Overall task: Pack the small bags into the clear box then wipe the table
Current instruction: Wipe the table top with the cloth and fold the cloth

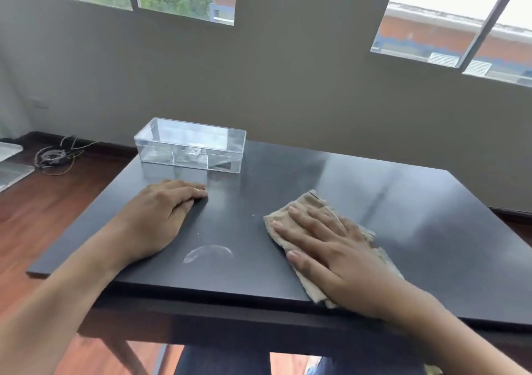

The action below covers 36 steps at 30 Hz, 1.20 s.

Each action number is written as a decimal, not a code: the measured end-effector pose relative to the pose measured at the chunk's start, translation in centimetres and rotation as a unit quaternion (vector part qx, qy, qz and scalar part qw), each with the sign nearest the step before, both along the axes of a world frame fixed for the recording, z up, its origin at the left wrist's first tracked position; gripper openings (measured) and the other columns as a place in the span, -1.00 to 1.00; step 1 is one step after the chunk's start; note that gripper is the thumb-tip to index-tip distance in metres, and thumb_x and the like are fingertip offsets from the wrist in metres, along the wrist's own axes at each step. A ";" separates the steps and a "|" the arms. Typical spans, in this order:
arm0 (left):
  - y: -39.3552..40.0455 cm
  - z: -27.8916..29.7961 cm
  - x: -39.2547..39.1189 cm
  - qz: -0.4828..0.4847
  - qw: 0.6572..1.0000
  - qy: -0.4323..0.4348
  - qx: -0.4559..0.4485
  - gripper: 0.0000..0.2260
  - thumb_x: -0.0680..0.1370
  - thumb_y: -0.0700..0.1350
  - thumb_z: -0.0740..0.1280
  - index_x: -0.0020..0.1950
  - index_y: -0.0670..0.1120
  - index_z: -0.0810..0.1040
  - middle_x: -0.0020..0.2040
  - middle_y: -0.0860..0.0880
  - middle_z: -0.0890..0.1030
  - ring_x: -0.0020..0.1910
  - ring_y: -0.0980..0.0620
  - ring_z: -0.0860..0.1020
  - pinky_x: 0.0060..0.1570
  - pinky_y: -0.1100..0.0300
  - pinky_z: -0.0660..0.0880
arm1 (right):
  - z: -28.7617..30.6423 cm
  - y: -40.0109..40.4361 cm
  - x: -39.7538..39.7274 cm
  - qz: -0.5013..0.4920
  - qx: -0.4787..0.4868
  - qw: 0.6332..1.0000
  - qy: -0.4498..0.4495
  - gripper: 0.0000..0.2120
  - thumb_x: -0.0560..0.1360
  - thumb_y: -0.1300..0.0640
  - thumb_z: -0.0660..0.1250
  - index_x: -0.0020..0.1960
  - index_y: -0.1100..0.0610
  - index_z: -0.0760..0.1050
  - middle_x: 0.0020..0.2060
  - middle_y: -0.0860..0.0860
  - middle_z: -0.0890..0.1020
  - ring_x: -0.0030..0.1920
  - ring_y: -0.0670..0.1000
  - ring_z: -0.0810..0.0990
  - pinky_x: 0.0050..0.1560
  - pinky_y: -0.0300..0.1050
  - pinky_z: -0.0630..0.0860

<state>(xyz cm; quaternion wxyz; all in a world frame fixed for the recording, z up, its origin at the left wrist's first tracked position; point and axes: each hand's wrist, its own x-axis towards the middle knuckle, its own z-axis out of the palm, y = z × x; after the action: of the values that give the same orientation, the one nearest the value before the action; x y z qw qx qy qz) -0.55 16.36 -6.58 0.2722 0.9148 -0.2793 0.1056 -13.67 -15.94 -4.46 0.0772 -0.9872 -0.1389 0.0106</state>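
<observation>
The clear box (161,147) stands at the far left of the dark table (403,216), with small clear bags (191,155) lying flat on its bottom. My left hand (161,216) rests palm down on the table just in front of the box, fingers together, holding nothing. My right hand (331,248) lies flat with spread fingers on a folded beige cloth (302,204) near the table's front edge, pressing it against the surface.
A pale smear (207,253) marks the table between my hands. A coil of cables (54,155) lies on the wooden floor at the left. A grey wall with windows stands behind the table.
</observation>
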 end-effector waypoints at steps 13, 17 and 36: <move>-0.2 -0.6 0.4 0.001 1.000 -0.007 0.011 -0.65 0.61 -0.06 0.15 0.29 0.05 0.63 0.29 0.18 0.61 0.31 0.09 0.52 0.37 -0.02 0.44 | -0.2 -14.1 15.9 -0.278 -0.010 0.960 0.030 -0.38 0.49 -0.52 -0.22 0.54 -0.49 -0.10 0.65 -0.26 -0.03 0.66 0.00 -0.15 0.60 0.27 -0.14; -0.3 -0.4 0.3 0.002 1.000 -0.010 0.011 -0.65 0.60 -0.07 0.15 0.29 0.04 0.63 0.29 0.17 0.62 0.31 0.09 0.52 0.37 -0.05 0.43 | 0.2 -8.8 20.6 -0.260 -0.026 0.964 0.040 -0.36 0.49 -0.46 -0.23 0.57 -0.44 -0.15 0.67 -0.17 -0.07 0.66 0.17 -0.17 0.59 0.29 -0.20; -4.8 0.9 -0.3 -0.073 0.977 -0.053 0.193 -0.42 0.60 0.14 -0.14 0.53 0.09 0.40 0.40 0.19 0.47 0.37 0.07 0.43 0.35 0.12 0.41 | 0.4 -15.9 -1.2 -0.273 -0.007 0.962 0.021 -0.39 0.47 -0.52 -0.21 0.52 -0.53 -0.02 0.64 -0.31 -0.03 0.64 -0.17 -0.18 0.63 0.17 -0.13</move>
<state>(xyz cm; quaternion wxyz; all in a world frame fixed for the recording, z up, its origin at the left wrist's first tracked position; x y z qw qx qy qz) -0.82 11.52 -5.64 0.0828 0.9203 -0.3744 0.0776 -14.82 -31.84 -4.03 0.0733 -0.9878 0.1373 0.0106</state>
